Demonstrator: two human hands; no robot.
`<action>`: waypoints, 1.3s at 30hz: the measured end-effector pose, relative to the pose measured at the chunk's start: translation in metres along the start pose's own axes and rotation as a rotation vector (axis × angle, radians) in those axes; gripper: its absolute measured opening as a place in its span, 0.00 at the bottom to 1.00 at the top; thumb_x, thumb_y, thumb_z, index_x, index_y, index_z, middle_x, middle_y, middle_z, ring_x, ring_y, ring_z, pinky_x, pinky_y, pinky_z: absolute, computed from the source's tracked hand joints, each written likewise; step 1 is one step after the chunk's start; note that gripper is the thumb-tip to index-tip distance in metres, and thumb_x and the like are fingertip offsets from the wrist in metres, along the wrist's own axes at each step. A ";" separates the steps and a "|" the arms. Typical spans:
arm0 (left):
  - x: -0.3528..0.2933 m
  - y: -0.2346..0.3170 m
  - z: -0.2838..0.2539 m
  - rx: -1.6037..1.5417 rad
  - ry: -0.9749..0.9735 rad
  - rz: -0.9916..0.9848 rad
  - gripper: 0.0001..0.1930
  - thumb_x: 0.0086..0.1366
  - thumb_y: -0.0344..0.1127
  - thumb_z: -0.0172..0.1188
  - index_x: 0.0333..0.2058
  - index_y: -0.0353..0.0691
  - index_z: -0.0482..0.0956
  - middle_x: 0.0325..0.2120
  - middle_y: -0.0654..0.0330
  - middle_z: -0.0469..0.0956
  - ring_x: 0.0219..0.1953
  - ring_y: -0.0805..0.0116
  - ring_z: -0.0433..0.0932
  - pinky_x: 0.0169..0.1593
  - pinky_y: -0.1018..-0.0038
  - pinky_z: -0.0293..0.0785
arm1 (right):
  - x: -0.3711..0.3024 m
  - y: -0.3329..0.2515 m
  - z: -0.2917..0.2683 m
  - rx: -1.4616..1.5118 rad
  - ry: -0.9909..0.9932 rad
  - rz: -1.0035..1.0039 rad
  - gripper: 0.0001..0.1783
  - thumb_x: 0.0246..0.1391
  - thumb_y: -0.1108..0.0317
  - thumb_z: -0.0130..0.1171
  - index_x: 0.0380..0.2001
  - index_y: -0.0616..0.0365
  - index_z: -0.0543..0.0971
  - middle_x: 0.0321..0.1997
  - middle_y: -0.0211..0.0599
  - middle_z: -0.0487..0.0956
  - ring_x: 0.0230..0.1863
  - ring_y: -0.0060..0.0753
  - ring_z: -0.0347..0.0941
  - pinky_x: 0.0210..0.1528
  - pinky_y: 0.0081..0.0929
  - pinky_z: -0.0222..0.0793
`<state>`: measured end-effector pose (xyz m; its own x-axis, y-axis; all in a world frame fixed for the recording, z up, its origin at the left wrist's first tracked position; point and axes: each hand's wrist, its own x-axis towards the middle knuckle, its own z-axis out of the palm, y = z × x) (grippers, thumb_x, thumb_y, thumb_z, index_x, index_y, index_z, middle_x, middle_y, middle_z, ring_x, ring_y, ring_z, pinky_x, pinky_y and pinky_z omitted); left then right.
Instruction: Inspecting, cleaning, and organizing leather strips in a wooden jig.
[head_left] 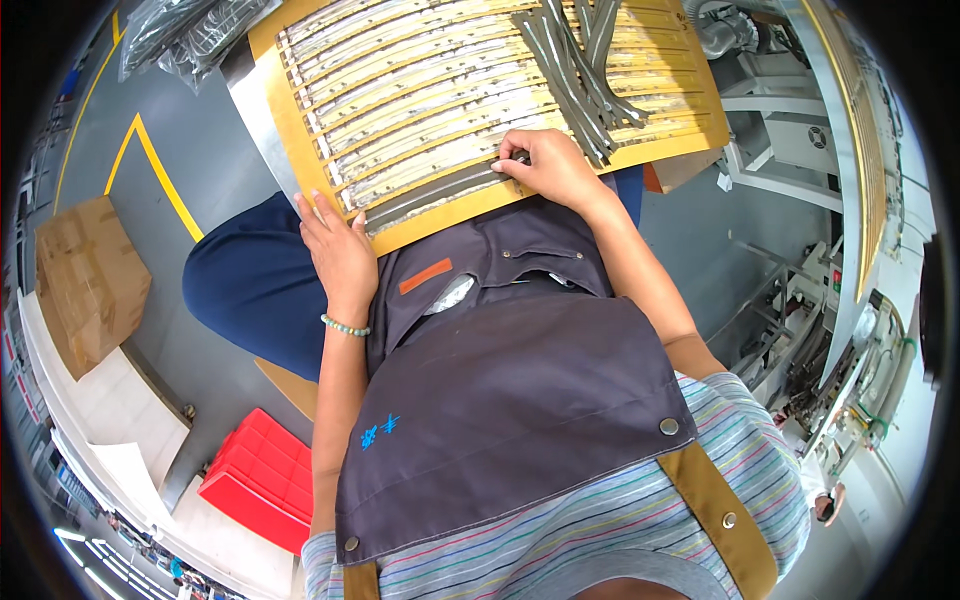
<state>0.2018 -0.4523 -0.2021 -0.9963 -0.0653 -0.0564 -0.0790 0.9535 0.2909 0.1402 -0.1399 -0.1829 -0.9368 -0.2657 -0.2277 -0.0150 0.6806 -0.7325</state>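
— Bare hands, apart, along the near edge of a yellow board: the right hand pinches a grey strip between thumb and fingertips. The left hand lies spread at the board's near left corner. Where is the strip?

— Between the two hands, for most of its length, laid along the board's nearest row.

— How would it handle?

— Light and limp, by the look of it. It likely bends easily and seems unlikely to break, though a hard tug might stretch or twist it. The dull surface suggests little slip.

— Best hold?

— A fingertip pinch near the end, as the right hand has it, with flat fingers steadying the other end. Whether the left thumb presses the strip or only the board beside it cannot be told.

— And beyond the hands?

— A loose bundle of similar grey lengths, on the board just ahead of the right hand, its curves hinting at the same floppiness. Farther off, plastic bags lie ahead and left of the left hand; a carton sits well to its left.
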 end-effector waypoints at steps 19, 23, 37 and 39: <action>-0.001 -0.003 0.003 -0.003 0.031 0.028 0.35 0.72 0.37 0.56 0.69 0.24 0.53 0.70 0.32 0.49 0.67 0.27 0.57 0.70 0.49 0.57 | 0.002 -0.002 0.003 -0.129 0.034 0.002 0.11 0.52 0.58 0.69 0.29 0.53 0.81 0.27 0.41 0.82 0.33 0.48 0.80 0.35 0.42 0.72; -0.001 0.000 0.001 0.022 0.051 0.029 0.35 0.71 0.38 0.57 0.69 0.25 0.53 0.70 0.31 0.48 0.68 0.30 0.57 0.70 0.50 0.58 | -0.001 -0.001 0.008 -0.206 0.111 -0.047 0.15 0.51 0.57 0.71 0.34 0.55 0.80 0.29 0.40 0.82 0.34 0.46 0.80 0.35 0.41 0.72; 0.039 0.100 0.017 -0.072 -0.228 1.003 0.28 0.65 0.43 0.60 0.62 0.42 0.74 0.68 0.66 0.65 0.71 0.56 0.58 0.71 0.57 0.57 | -0.054 0.025 -0.041 -0.258 0.561 0.096 0.29 0.52 0.48 0.71 0.48 0.60 0.79 0.34 0.35 0.76 0.31 0.36 0.74 0.35 0.33 0.72; 0.043 0.106 0.023 -0.084 -0.233 1.029 0.29 0.65 0.44 0.60 0.64 0.42 0.72 0.68 0.66 0.64 0.71 0.57 0.57 0.71 0.57 0.56 | -0.071 0.031 -0.046 -0.271 0.537 0.150 0.27 0.56 0.51 0.68 0.51 0.59 0.78 0.34 0.35 0.75 0.32 0.35 0.74 0.35 0.33 0.71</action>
<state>0.1518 -0.3469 -0.1954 -0.5542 0.8289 0.0759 0.7883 0.4934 0.3676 0.1897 -0.0688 -0.1597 -0.9797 0.1789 0.0904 0.1082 0.8517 -0.5127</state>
